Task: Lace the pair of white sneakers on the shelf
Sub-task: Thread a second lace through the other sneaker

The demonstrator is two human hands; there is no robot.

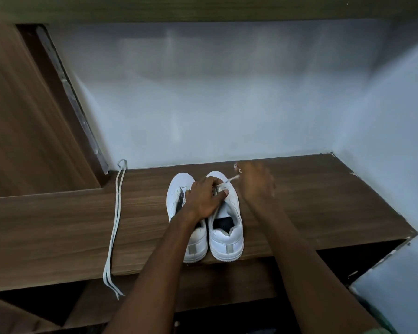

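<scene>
Pull the flat white lace (231, 178) out to the right and away from you until it runs taut through the eyelet, and keep the right-hand white leather sneaker (225, 222) pinned so it does not slide on the dark wood-grain shelf (311, 203). Your left hand (204, 197) presses on that sneaker's eyelet area, fingers curled at the lace. Your right hand (256, 180) is blurred, just right of the toe, apparently pinching the lace end. The left-hand white sneaker (179, 196) touches its partner, unlaced. A second long white lace (115, 225) lies well to the left, draped over the near edge.
</scene>
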